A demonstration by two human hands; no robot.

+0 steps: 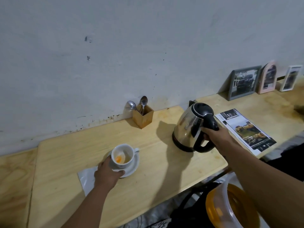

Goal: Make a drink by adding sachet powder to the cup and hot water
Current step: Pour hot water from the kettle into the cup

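Note:
A white cup (123,151) stands on a white saucer (133,167) on the wooden table, tilted slightly toward me. Orange powder and what looks like a pale sachet lie inside it. My left hand (107,172) grips the cup's near side at the saucer's edge. To the right, a steel electric kettle (190,127) with a black lid sits on its black base. My right hand (213,134) is closed around the kettle's black handle. A white napkin or wrapper (86,177) lies flat under my left wrist.
A wooden holder (143,116) with spoons stands against the wall behind the cup. A printed leaflet (245,130) lies right of the kettle, with three picture frames (243,82) behind it. Below the table's front edge is an orange and white bucket (233,206).

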